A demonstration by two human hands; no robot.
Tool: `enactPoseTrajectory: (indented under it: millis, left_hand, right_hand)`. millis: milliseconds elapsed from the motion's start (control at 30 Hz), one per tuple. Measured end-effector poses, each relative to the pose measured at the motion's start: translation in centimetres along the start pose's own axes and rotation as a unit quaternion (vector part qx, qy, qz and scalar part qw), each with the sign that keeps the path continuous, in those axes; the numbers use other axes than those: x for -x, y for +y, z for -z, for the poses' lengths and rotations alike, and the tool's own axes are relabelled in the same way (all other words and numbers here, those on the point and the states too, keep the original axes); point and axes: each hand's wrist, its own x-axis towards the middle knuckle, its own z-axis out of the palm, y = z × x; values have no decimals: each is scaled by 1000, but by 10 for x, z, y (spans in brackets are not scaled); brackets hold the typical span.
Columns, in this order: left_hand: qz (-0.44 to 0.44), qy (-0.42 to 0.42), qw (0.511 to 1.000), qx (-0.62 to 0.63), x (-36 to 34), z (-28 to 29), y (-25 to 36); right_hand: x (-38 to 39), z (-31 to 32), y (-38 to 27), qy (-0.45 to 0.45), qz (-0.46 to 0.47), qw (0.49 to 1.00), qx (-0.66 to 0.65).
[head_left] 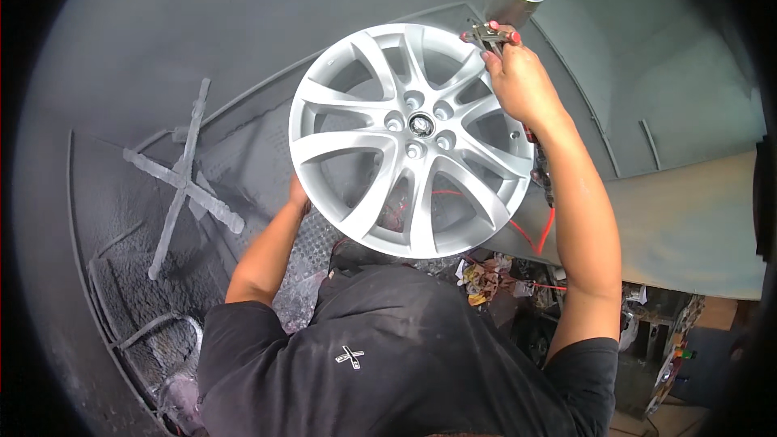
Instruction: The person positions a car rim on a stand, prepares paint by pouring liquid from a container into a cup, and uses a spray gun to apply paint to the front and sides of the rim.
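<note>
A silver alloy wheel (422, 194) with split spokes faces me in front of my chest, a dark round centre cap (422, 125) in its middle. Closed around a paint spray gun (490, 35), my right hand (522, 85) is over the wheel's upper right rim. The gun has red knobs and a grey metal cup (513, 10) on top. At the wheel's lower left edge is my left hand (299, 196); its fingers are hidden behind the rim, so I cannot tell whether they grip it. Whatever else bears the wheel is also out of sight.
A grey-coated cross-shaped stand (183, 183) is at the left. A red hose (541, 239) runs below my right forearm. Crumpled paper and rubbish (490, 277) lie at the lower right, near a cluttered shelf (665, 348). Grey panels (664, 57) surround the area.
</note>
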Motion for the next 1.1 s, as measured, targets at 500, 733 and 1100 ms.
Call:
enactPoseTrajectory:
  millis: [500,733,1100]
  left_hand:
    - [219,-50,944,-240,167,-72,-77]
    - [181,-70,975,-104,138,-70,-62]
    - [116,87,980,-134,129,-68,-28]
  right_hand:
    - [19,16,28,46,-23,999,18]
    - [29,16,46,41,-30,997,52]
    - [23,22,-14,-23,2,985,-173]
